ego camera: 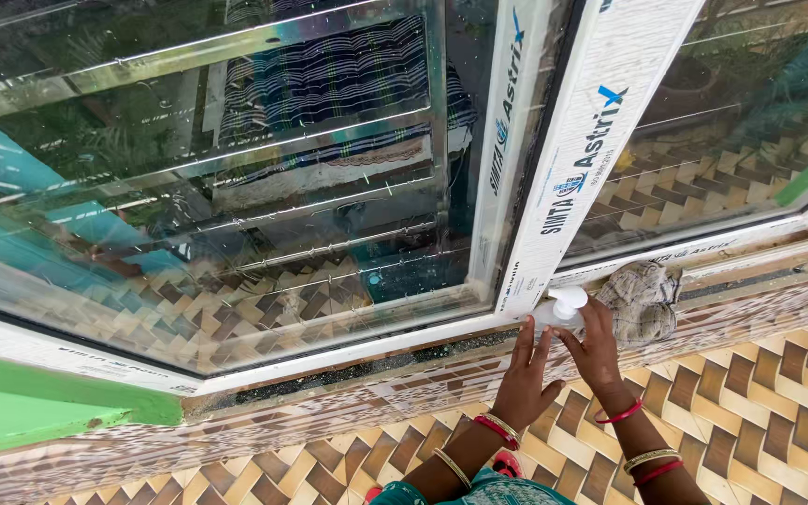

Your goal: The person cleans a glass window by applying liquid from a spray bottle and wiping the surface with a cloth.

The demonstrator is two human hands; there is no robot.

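A white pump bottle (560,307) stands on the window sill (404,369) against the white window frame (554,178). My right hand (598,348) wraps around the bottle's right side, fingers on its body below the pump head. On the bottle's left side the raised fingers of my left hand (524,379) touch or nearly touch it. Both wrists carry red and gold bangles. A crumpled grey cloth (642,301) lies on the sill just right of the bottle.
The sliding glass window (236,187) has metal bars behind it and reflects the patterned tiles. A wall of brown and cream zigzag tiles (759,411) runs below the sill. A green painted surface (30,411) sits at the lower left.
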